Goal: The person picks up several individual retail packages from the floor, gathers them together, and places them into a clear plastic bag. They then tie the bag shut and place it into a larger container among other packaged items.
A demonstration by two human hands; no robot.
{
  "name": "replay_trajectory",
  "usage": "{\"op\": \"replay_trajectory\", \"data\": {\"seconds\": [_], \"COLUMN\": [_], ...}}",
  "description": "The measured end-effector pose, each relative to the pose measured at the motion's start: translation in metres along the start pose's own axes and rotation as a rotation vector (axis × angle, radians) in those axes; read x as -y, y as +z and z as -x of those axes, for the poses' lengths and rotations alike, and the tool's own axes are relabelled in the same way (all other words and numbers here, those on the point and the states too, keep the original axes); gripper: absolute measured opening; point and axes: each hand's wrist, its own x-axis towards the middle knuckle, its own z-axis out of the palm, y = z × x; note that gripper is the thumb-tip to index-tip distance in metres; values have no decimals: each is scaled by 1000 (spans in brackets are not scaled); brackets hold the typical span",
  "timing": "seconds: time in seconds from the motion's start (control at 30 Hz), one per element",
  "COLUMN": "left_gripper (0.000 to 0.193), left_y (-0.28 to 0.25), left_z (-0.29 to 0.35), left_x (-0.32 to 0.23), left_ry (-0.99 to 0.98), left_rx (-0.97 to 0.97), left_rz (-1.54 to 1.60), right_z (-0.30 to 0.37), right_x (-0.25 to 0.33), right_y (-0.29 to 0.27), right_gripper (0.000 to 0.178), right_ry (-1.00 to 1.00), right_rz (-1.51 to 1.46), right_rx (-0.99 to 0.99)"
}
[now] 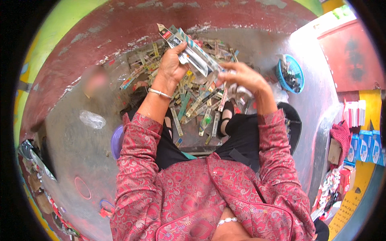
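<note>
My left hand (173, 66) is closed around a small stack of long, slim packages (196, 56), its thumb pressed on top. They look like flat blister packs with pale, red-marked and blue-green striped backing; what is inside cannot be made out. The stack slants from upper left to lower right in front of me. At its lower right end my right hand (245, 78) has its fingers bent about the tips of the packages. Beneath both hands, many similar slim packages (193, 106) lie in a loose heap on the floor, around my feet.
A blue basket (301, 76) with dark items stands to the right. Clear plastic bags (92, 119) lie on the floor, one at the left. A purple round thing (117, 141) is by my left knee. A red wall (132, 30) curves behind the heap. Blue boxes (365, 146) stand far right.
</note>
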Motion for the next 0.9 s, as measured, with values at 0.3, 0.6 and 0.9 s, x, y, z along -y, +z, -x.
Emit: {"op": "replay_trajectory", "data": {"seconds": [0.3, 0.6, 0.9], "left_gripper": [39, 53, 54], "left_y": [11, 25, 30], "left_z": [7, 21, 27], "left_x": [3, 12, 15], "left_ry": [30, -50, -140], "left_rx": [142, 324, 420], "left_rz": [-9, -122, -312], "right_z": [-6, -7, 0], "right_x": [6, 6, 13], "right_y": [47, 50, 41], "right_gripper": [34, 29, 27], "right_ry": [3, 4, 5], "right_rz": [-275, -363, -432], "right_rx": [-11, 35, 59]}}
